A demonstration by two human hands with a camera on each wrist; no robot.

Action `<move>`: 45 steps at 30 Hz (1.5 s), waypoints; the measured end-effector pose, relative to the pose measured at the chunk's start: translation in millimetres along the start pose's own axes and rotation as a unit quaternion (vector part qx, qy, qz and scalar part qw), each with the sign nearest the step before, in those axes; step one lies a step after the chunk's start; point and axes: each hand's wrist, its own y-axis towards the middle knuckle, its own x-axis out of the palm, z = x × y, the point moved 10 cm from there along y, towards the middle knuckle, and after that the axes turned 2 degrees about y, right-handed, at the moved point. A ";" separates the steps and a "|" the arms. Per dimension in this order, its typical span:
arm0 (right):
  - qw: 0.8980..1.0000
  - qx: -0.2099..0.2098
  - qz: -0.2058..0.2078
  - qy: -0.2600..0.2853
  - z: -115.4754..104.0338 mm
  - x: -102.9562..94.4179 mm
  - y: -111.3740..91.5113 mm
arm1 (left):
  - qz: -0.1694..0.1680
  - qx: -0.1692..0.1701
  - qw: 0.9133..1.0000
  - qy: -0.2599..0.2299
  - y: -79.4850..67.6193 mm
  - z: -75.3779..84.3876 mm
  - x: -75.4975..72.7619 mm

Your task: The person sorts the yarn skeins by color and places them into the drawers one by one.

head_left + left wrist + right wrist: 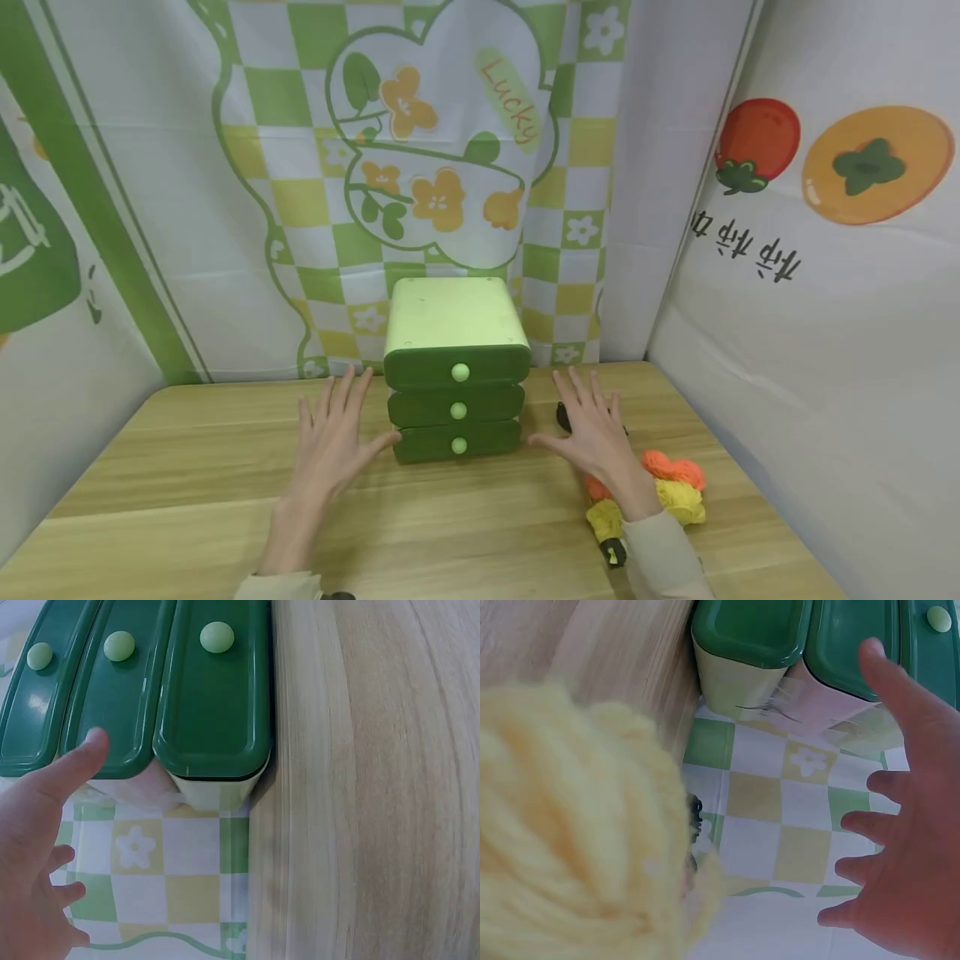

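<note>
A small green chest of three drawers [456, 317] with round pale knobs stands at the back middle of the table. All three drawers look closed, the bottom drawer [214, 705] nearest the tabletop. My left hand [333, 437] is spread on the chest's left side, its thumb tip overlapping the bottom drawer's edge in the head view. On the other side my right hand [596, 437] is spread too, thumb pointing toward the chest. Both hands have straight fingers and hold nothing. Under and beside the right wrist lie yellow yarn [681, 502] and orange yarn [673, 471].
Partly hidden behind the right hand is a black object [562, 417]. A black-banded end [613, 552] of the yarn points to the front. A checked curtain [570, 250] hangs close behind the chest, and a printed cloth wall [795, 350] borders the wooden table [465, 533] at right.
</note>
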 end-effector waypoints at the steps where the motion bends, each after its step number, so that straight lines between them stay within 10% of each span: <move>1: 1.000 -0.001 0.006 0.002 -0.3 -1.9 0.3 | 0.001 -0.001 1.000 -0.002 0.5 0.1 -0.5; 20: 0.976 -0.071 0.206 0.019 -31.6 -47.9 -6.5 | 0.035 0.008 0.998 -0.045 6.0 6.4 -9.7; 27: 0.950 -0.150 0.273 0.021 -57.7 -62.0 -7.5 | 0.048 0.020 0.996 -0.078 8.9 13.2 -16.8; 45: 0.945 -0.255 0.205 0.007 -133.0 -53.6 8.1 | 0.031 0.014 0.983 -0.181 8.0 24.9 -28.6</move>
